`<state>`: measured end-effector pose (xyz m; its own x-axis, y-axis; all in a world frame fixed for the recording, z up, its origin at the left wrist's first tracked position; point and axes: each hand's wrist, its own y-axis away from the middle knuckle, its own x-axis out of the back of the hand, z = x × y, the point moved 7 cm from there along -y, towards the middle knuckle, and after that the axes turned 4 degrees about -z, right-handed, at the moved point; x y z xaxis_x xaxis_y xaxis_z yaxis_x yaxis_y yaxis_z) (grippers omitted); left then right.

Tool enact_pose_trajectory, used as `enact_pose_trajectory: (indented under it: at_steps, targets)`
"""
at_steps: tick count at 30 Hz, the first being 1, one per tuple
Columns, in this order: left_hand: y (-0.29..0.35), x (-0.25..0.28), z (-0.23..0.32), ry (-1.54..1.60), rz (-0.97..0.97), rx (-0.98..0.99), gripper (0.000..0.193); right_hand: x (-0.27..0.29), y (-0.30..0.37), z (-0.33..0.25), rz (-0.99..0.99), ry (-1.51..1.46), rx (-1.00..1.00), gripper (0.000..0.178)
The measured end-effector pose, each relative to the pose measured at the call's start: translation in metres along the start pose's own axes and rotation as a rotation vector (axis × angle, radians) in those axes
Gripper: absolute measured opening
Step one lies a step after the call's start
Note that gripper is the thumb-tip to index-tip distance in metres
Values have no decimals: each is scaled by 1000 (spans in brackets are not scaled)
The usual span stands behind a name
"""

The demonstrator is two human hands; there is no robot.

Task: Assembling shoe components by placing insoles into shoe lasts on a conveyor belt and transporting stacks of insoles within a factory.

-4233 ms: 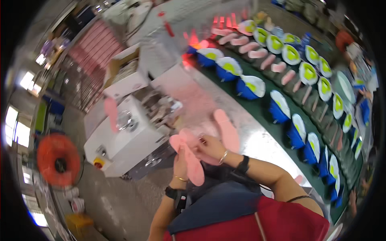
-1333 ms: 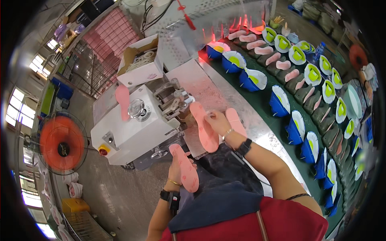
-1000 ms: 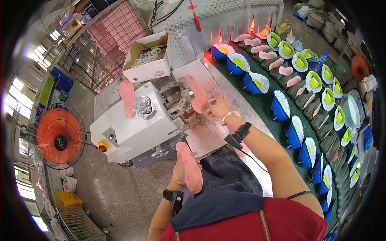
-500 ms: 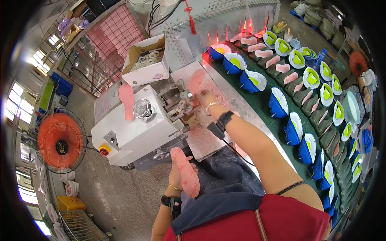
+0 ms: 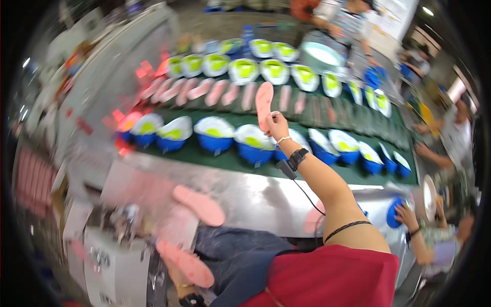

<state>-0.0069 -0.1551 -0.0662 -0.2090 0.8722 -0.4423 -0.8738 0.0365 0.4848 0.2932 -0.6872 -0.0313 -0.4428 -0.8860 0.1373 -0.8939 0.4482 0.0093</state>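
Note:
A pink insole [image 5: 263,105] is pinched near its lower end in my right hand [image 5: 276,125], stretched out over the green conveyor belt [image 5: 286,172]. Behind it runs a row of dark shoe lasts [image 5: 327,111], several with pink insoles on top. At the lower left my left hand [image 5: 176,276] is closed on another pink insole [image 5: 186,263], which hides most of the fingers. One more insole [image 5: 199,205] lies across the near edge of the metal table [image 5: 245,192], above my left hand.
Blue-and-white shoe uppers [image 5: 215,134] with yellow-green insides line both sides of the lasts. A white machine [image 5: 115,266], blurred, stands at the lower left. Another insole [image 5: 313,220] lies by my right forearm. On the right, a co-worker's hand [image 5: 405,217] touches a blue piece; other people work farther back.
The view has swung right, from the machine to the belt. My right hand has left the machine and now holds an insole over the belt. My left hand still holds its insole.

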Motion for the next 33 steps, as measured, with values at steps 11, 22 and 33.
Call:
enact_pose_trajectory:
  at_steps: [11,22,33]
  targets:
    - [-46,-66,-17,42,-17,154,80,470,12,41,692,987,-270,34]
    - [-43,-78,-29,203,22,180,68,159,-12,19,103,228,334,20]
    - [-33,-6,-24,-139,181,-354,15,-265,359,26,-1155,107,463,22]
